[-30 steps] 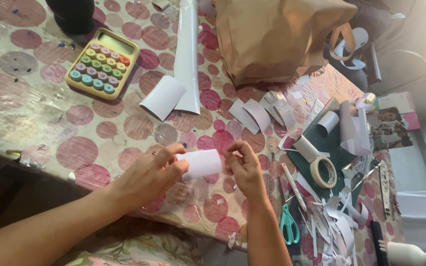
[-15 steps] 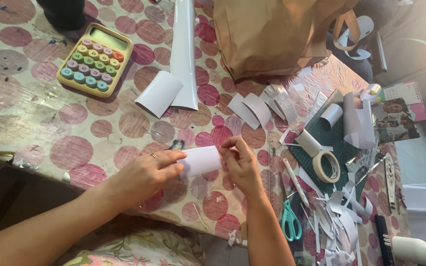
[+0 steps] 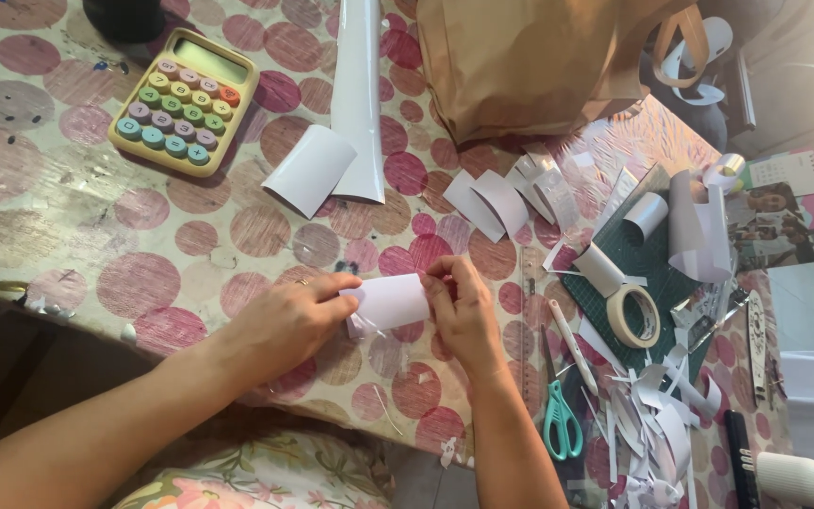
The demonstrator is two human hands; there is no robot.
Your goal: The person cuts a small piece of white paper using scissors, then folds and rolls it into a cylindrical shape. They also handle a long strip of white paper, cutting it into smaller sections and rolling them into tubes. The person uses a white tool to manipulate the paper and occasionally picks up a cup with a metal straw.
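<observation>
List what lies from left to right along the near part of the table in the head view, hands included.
Left hand → small white curled paper piece, held between both hands → right hand → teal-handled scissors → roll of beige masking tape → heap of white paper offcuts.

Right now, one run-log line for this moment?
left hand: holds white paper piece | right hand: pinches its other end | paper: above dotted tablecloth | scissors: untouched

Desk with pink-dotted cloth. Calculator with coloured keys, far left. Long white roll beside it, curled sheet touching its end. Brown bag at top. Tape roll on green mat. Teal scissors near paper scraps.
</observation>
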